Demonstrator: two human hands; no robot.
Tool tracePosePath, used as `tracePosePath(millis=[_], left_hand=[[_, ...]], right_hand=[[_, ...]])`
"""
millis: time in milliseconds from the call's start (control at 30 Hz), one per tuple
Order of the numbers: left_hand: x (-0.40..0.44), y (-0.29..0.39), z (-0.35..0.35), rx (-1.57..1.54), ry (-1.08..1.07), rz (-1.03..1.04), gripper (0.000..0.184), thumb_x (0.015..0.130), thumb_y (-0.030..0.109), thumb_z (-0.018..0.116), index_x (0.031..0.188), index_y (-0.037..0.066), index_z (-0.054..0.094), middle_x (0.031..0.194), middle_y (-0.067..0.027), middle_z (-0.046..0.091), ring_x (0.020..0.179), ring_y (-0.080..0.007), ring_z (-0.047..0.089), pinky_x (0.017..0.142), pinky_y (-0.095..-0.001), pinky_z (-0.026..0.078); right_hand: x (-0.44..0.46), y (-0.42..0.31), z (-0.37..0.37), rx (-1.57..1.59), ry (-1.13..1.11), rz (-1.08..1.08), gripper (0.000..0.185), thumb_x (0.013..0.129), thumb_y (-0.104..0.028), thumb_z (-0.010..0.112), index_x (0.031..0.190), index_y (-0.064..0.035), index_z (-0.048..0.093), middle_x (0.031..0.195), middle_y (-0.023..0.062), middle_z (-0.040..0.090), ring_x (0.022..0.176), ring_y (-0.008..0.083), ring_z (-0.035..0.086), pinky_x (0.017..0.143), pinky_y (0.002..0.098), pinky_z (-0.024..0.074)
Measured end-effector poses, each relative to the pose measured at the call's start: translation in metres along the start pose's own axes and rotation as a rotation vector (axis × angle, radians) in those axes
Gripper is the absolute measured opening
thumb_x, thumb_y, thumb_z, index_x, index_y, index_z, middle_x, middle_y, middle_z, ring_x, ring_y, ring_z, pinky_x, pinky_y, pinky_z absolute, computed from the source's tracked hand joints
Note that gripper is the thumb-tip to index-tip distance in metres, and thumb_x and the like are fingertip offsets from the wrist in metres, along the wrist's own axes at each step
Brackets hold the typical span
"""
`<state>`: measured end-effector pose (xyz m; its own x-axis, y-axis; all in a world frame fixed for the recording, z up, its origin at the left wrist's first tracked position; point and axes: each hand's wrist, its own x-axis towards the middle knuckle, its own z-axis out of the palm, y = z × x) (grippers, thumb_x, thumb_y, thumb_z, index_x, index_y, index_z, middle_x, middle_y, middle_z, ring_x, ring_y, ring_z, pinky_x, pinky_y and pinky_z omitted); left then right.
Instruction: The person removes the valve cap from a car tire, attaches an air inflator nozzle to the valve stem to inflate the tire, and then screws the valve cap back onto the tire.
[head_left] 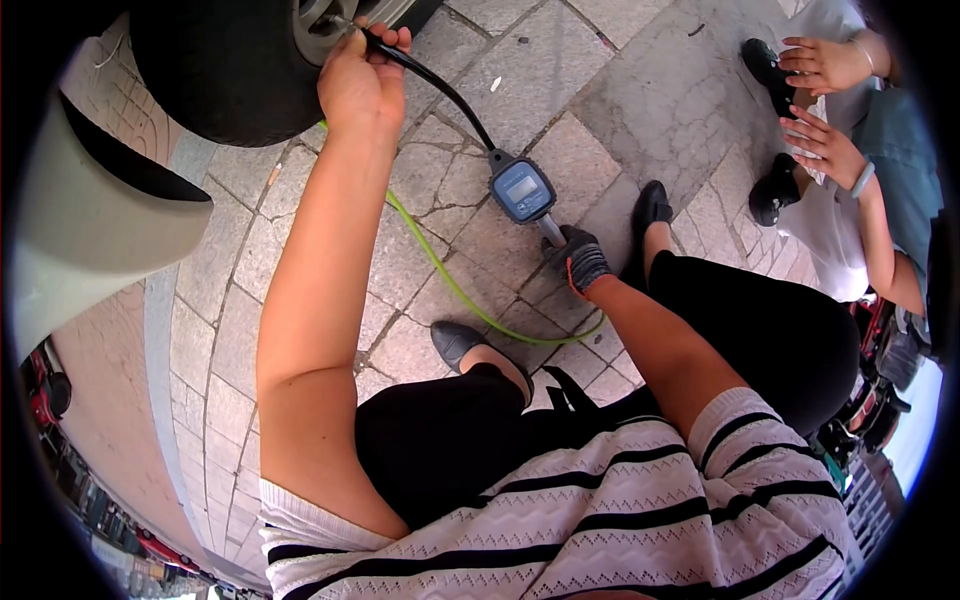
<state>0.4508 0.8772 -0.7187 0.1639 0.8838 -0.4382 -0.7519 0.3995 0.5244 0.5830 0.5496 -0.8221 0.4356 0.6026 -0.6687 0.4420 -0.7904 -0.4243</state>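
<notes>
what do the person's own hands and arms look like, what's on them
The left hand is bare, with no glove. The right hand wears a dark grey glove with orange trim at the cuff. The whitish striped top has short sleeves with black bands, leaving both forearms bare.

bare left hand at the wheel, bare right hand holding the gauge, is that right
Not quite: the head view shows the right hand wearing a dark glove. It does hold the gauge, and the left hand is bare at the wheel.
</notes>
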Motion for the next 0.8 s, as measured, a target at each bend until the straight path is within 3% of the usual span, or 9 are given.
tracePosePath(millis=[67, 567, 633, 800], left_hand=[[0.000, 0.000, 0.000, 0.007, 0.001, 0.005, 0.018, 0.092, 0.007, 0.038, 0.099, -0.006, 0.048, 0.084, -0.0140, 0.049, 0.074, -0.0230, 0.049, 0.078, -0.0430, 0.047], [-0.002, 0.001, 0.001, -0.005, -0.003, -0.005, 0.013, 0.092, 0.005, 0.038, 0.095, -0.002, 0.048, 0.080, -0.0128, 0.051, 0.068, -0.0205, 0.050, 0.073, -0.0406, 0.050], [-0.002, 0.001, 0.002, 0.022, 0.002, 0.005, 0.018, 0.093, 0.008, 0.037, 0.098, -0.005, 0.048, 0.083, -0.0132, 0.049, 0.074, -0.0218, 0.049, 0.078, -0.0426, 0.048], [-0.003, 0.002, 0.003, 0.015, -0.003, 0.008, 0.018, 0.093, 0.008, 0.037, 0.098, -0.005, 0.047, 0.083, -0.0133, 0.049, 0.073, -0.0218, 0.049, 0.078, -0.0429, 0.048]], right_hand=[[-0.002, -0.005, -0.003, 0.016, -0.027, 0.033, 0.039, 0.071, -0.030, 0.062, 0.097, -0.0019, 0.061, 0.084, 0.0211, 0.062, 0.079, 0.0337, 0.061, 0.071, 0.0357, 0.0480], [-0.002, -0.010, -0.007, -0.047, -0.044, 0.058, 0.040, 0.071, -0.029, 0.063, 0.100, -0.0023, 0.060, 0.088, 0.0206, 0.062, 0.080, 0.0324, 0.061, 0.072, 0.0355, 0.0479], [0.001, -0.004, -0.004, -0.044, -0.043, 0.057, 0.039, 0.071, -0.029, 0.064, 0.099, -0.0021, 0.060, 0.087, 0.0205, 0.063, 0.080, 0.0324, 0.061, 0.072, 0.0358, 0.0479], [-0.002, -0.008, -0.006, -0.059, -0.028, 0.047, 0.039, 0.070, -0.028, 0.064, 0.098, -0.0009, 0.060, 0.086, 0.0208, 0.063, 0.080, 0.0325, 0.061, 0.071, 0.0360, 0.0478]])
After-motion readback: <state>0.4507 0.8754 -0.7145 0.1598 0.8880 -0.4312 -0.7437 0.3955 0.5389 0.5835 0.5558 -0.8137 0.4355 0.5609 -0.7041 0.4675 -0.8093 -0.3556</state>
